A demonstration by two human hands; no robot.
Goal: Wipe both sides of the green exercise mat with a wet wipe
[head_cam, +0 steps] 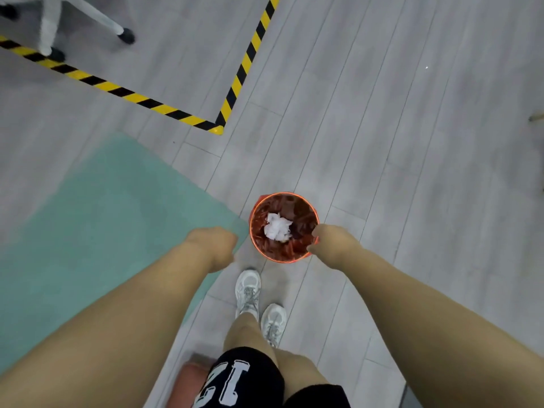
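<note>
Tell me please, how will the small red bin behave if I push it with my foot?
The red bin probably slides or tips easily: it looks like thin see-through plastic, and it holds only a crumpled white wipe, so it is likely light. It stands on smooth grey floor, which gives little grip. Being round, it may roll if it falls over.

We see a floor of pale grey wood-look planks (382, 113), seams running diagonally. Yellow-black hazard tape (164, 108) marks a corner on it: one strip comes in from the left edge, the other drops from the top, meeting near centre. Upper left, white legs of a chair base (50, 28) with black casters, one caster sitting on the tape. Light is even, shadows soft.
</note>
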